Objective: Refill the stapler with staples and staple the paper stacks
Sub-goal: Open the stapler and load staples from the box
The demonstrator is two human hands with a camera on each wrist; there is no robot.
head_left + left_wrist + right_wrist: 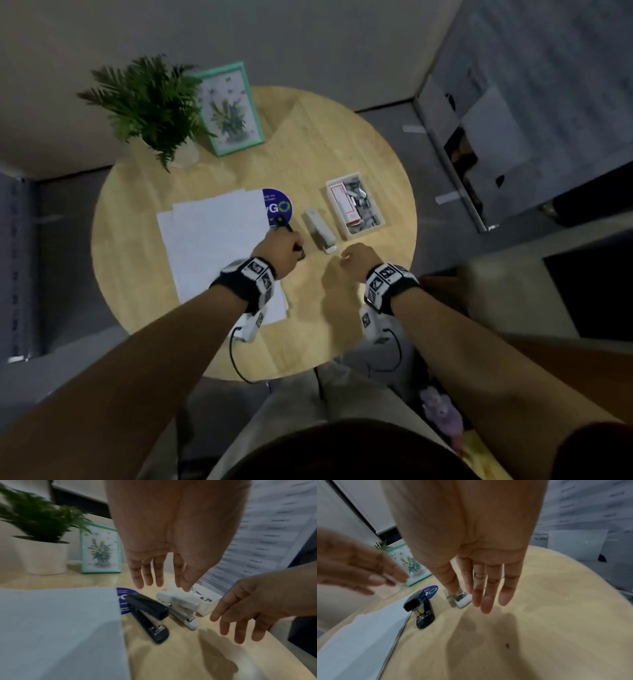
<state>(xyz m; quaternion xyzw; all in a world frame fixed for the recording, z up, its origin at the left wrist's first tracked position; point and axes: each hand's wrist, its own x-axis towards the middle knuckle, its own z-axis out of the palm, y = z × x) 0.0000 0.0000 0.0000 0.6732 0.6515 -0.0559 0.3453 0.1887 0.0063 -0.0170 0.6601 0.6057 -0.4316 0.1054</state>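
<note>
Two staplers lie side by side on the round wooden table (342,325). The black stapler (147,615) sits by the right edge of the white paper stacks (212,240); in the head view my left hand (284,245) covers most of it. The white stapler (320,231) lies just right of it, beside a white tray of staples (356,205). In the left wrist view my left hand (154,574) hovers above both staplers with fingers straight, holding nothing. My right hand (488,591) hangs with spread fingers over the white stapler (460,599), near its front end, also holding nothing.
A potted fern (150,102) and a teal picture frame (229,109) stand at the table's far left. A round purple sticker (277,205) lies partly under the paper. The table's front edge is close to my forearms. Shelving stands off to the right.
</note>
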